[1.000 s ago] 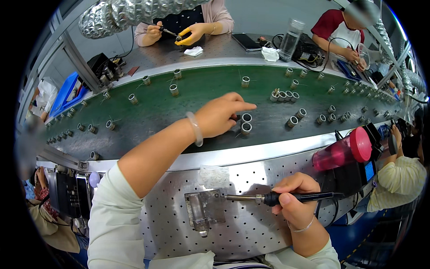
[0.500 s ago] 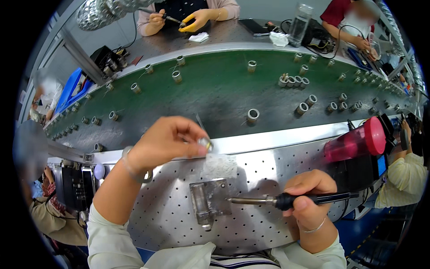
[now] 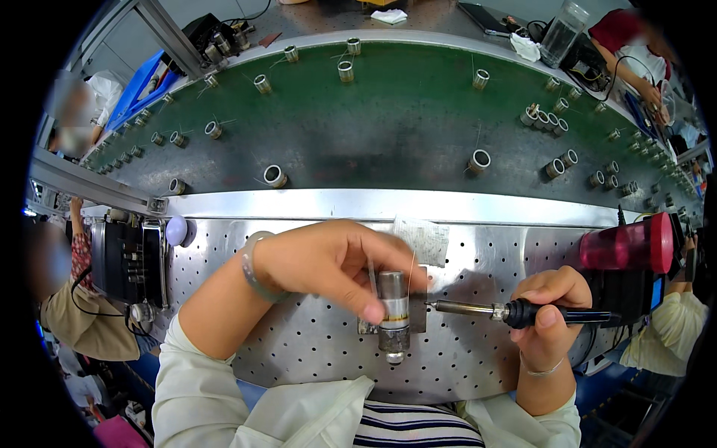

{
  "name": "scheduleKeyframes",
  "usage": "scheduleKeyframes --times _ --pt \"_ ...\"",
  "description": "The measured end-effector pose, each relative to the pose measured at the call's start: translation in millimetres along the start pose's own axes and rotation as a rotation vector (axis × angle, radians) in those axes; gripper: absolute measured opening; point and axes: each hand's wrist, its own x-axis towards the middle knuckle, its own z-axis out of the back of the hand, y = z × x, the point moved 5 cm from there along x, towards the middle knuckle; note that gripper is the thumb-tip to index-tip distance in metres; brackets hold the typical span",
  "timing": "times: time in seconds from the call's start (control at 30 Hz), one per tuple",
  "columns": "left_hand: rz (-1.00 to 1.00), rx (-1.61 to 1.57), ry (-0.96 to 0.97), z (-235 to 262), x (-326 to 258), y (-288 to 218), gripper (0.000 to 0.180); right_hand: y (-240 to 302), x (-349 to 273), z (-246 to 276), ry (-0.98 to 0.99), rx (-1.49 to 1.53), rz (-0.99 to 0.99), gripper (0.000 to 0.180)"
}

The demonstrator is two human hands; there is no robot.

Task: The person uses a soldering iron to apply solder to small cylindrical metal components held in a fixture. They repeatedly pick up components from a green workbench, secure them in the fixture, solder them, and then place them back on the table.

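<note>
My left hand [image 3: 336, 261] is closed over a metal fixture, thumb and fingers about a small metal sleeve [image 3: 395, 308] with a yellowish band. The sleeve sits around or against the fixture's cylindrical post [image 3: 393, 342]; the fingers partly cover where they meet. Fine wires rise from the sleeve. Behind the post is the fixture's flat plate [image 3: 420, 319], partly hidden. In my right hand [image 3: 553, 308] is a soldering iron [image 3: 523, 312], gripped by its black handle. Its tip points left, just right of the sleeve and apart from it.
Across the bench's far edge runs a green conveyor belt [image 3: 373, 127] bearing many metal sleeves, one [image 3: 275, 176] near its front rail. A crumpled whitish sheet [image 3: 422, 240] lies beyond the fixture. A pink cup [image 3: 627, 245] stands right, a black device [image 3: 123, 261] left. Co-workers sit around.
My left hand has come back from the belt's rail toward me, bringing the small sleeve to the fixture's post. The soldering iron stays in my right hand. The whole view has shifted.
</note>
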Motion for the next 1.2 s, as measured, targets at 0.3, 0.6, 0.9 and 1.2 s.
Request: scheduleKeyframes --times 0.3,0.6,0.9,1.2 --pt "-0.04 -0.082 -0.305 -12.7 -13.0 12.4 0.055 -7.1 -0.8 -1.4 0.06 0.064 -0.058 0.023" --pt "-0.272 0.008 -0.227 -16.0 -11.4 1.1 0.025 -10.8 0.6 -2.7 0.138 0.085 -0.043 0.021" --pt "-0.318 0.077 -0.207 -19.4 -10.7 -2.3 0.015 -10.2 -1.7 0.0 0.211 0.08 0.0 0.023" --pt "-0.292 0.078 -0.301 -20.0 -9.3 -1.7 0.014 -8.7 -3.0 2.9 0.214 0.04 0.006 0.025"
